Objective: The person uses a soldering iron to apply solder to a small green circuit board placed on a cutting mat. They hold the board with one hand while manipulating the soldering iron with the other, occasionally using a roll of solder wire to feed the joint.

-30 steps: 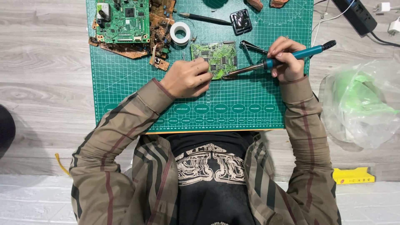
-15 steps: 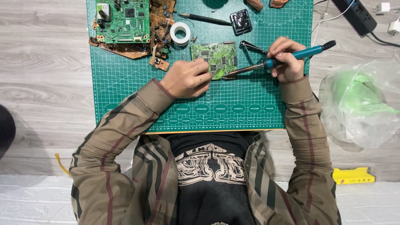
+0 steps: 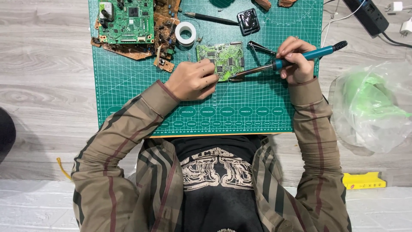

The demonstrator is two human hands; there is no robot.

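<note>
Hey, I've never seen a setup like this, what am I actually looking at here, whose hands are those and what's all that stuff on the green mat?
This is a single view looking straight down at a person seated at a wooden table; there is no robot, just two bare hands. A green cutting mat covers the work area. The left hand rests on the mat at the edge of a small green circuit board. The right hand grips a blue-handled soldering iron, its metal tip reaching the board's lower edge. Further up the mat lie a larger green circuit board on brown board pieces, a white roll, perhaps tape or solder, a black pen-like tool, a small black square object and tweezers. Off the mat sit a clear plastic bag with green contents, a black power strip and a yellow object.
</note>
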